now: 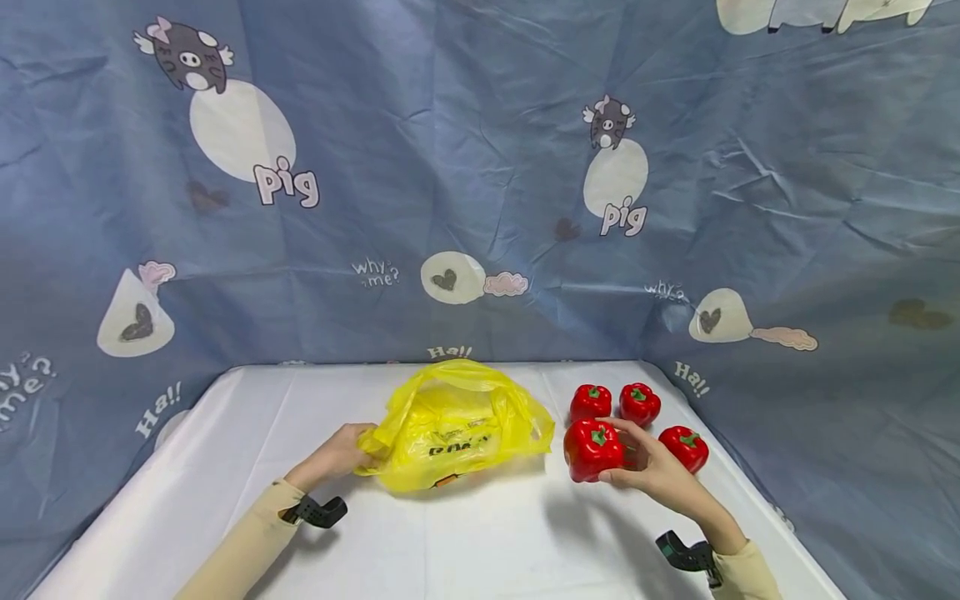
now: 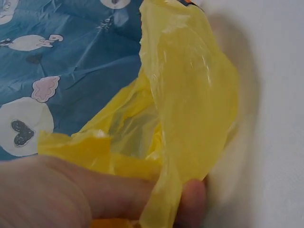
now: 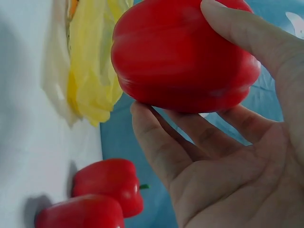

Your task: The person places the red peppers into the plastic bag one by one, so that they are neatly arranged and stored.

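A yellow plastic bag (image 1: 457, 433) with dark printing sits on the white table, its mouth partly spread. My left hand (image 1: 341, 454) grips the bag's left edge; in the left wrist view the thin yellow film (image 2: 194, 95) passes between thumb and fingers. To the right of the bag, my right hand (image 1: 648, 471) holds a red bell pepper (image 1: 588, 454) above the table, its green stem showing. The right wrist view shows the thumb on one side of this pepper (image 3: 185, 57) and the fingertips on the other.
Behind the held pepper stand two more red bell peppers, one on the left (image 1: 591, 398) and one on the right (image 1: 640, 404). Another red pepper (image 1: 684, 448) lies beyond my right hand. A blue printed curtain (image 1: 480, 167) surrounds the back and sides of the table (image 1: 480, 550).
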A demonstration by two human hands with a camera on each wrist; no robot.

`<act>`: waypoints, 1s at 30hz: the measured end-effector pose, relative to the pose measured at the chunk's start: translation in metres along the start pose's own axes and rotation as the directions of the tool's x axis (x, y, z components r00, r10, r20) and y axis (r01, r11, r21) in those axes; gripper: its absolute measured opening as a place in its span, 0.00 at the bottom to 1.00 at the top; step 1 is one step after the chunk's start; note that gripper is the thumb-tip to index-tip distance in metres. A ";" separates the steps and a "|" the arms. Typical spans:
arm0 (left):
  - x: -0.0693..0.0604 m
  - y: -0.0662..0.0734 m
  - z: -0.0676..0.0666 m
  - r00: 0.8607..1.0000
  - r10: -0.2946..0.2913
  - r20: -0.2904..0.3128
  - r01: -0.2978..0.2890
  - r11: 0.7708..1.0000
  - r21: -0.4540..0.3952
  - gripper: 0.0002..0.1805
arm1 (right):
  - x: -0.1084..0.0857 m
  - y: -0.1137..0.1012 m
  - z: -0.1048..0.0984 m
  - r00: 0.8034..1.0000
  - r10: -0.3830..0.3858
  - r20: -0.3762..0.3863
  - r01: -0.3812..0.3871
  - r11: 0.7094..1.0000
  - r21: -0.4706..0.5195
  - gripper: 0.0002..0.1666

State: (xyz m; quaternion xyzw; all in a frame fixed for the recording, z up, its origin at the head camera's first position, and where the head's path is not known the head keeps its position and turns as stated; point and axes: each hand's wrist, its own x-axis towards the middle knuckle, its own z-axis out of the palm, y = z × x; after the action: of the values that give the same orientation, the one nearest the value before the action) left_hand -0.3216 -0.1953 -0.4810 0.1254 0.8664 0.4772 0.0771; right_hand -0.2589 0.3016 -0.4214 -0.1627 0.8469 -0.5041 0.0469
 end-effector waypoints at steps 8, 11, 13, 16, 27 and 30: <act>-0.006 0.006 -0.007 0.974 0.080 0.210 -0.067 0.995 -0.067 0.20 | 0.005 -0.007 0.005 1.000 0.013 -0.015 -0.013 1.000 -0.017 0.47; -0.006 0.004 -0.010 0.953 0.115 0.279 -0.109 0.993 -0.038 0.17 | 0.006 -0.008 0.006 0.999 0.025 -0.023 -0.025 1.000 -0.008 0.47; -0.007 0.005 -0.013 0.947 0.116 0.300 -0.116 0.993 -0.018 0.16 | 0.008 -0.008 0.007 1.000 0.011 -0.014 -0.011 1.000 -0.007 0.47; -0.010 0.007 -0.017 0.954 0.080 0.289 -0.084 0.996 0.002 0.15 | 0.010 -0.008 0.009 1.000 -0.014 0.002 0.014 1.000 -0.005 0.46; -0.010 0.021 -0.006 0.998 -0.044 -0.033 0.046 0.998 0.049 0.14 | 0.022 -0.016 0.026 0.999 -0.023 0.037 0.021 0.999 0.044 0.45; -0.008 0.022 0.003 0.994 -0.037 -0.107 0.044 0.997 0.057 0.11 | 0.029 -0.018 0.032 0.998 -0.023 0.056 0.021 0.999 0.043 0.44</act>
State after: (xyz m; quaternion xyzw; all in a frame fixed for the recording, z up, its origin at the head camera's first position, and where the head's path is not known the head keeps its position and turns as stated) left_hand -0.3096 -0.1838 -0.4635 0.0846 0.8853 0.4558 0.0371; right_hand -0.2741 0.2570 -0.4189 -0.1851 0.8325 -0.5176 0.0687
